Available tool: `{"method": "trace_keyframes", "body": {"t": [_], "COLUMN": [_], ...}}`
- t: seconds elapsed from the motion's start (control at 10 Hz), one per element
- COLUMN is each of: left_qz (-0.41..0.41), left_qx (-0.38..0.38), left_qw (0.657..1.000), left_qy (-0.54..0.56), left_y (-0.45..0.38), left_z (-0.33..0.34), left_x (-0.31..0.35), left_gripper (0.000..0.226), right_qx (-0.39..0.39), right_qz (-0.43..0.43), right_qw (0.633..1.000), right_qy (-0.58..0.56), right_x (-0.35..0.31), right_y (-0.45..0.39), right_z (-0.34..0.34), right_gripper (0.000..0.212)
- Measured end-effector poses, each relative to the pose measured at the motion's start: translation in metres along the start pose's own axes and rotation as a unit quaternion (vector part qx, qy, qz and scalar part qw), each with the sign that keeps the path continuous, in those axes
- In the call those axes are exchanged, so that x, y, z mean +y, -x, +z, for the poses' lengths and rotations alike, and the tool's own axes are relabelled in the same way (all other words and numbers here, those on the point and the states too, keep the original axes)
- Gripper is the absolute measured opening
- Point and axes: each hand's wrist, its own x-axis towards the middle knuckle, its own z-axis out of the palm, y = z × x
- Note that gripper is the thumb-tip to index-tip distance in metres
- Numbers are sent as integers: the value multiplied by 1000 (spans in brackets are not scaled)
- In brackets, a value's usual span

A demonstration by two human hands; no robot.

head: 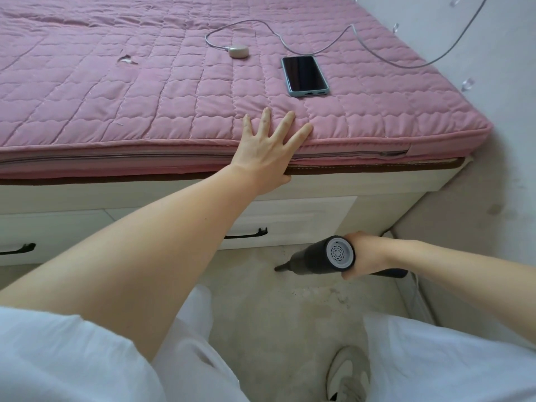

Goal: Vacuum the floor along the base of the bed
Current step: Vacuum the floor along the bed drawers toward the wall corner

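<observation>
A black handheld vacuum [319, 258] with a grey vented rear cap is held low over the pale floor [269, 314]. Its thin nozzle points left, its tip close to the floor just in front of the bed's white drawer base [301, 219]. My right hand [365, 256] is shut on the vacuum's handle. My left hand [269, 149] lies flat with fingers spread on the front edge of the pink quilted mattress [116, 91], holding nothing. Dark specks of dirt dot the floor near the nozzle.
A phone [304, 75] lies on the mattress, and beside it a small white charger puck [239, 50] with a cable. Two drawers carry black handles [246, 234]. A wall [478, 198] closes off the right side. My shoe [348, 372] and white clothing fill the bottom.
</observation>
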Motion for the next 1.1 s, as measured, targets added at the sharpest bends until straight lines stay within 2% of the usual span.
{"method": "trace_keyframes", "body": {"t": [0.3, 0.6, 0.7, 1.1], "left_qz": [-1, -3, -2, 0], "left_qx": [-2, 4, 1, 5], "left_qw": [1000, 1000, 1000, 1000], "left_qy": [2, 5, 4, 1], "left_y": [0, 0, 0, 0], "left_z": [0, 2, 3, 2], "left_x": [2, 1, 2, 1], "left_gripper": [98, 97, 97, 97], "right_qx": [9, 23, 19, 9], "right_qz": [4, -4, -7, -35], "right_qw": [1000, 999, 999, 999], "right_qy": [-4, -32, -39, 16], "right_x": [9, 6, 1, -6], "right_y": [6, -9, -13, -13], "right_z": [-2, -3, -2, -1], "right_gripper": [20, 20, 28, 29]}}
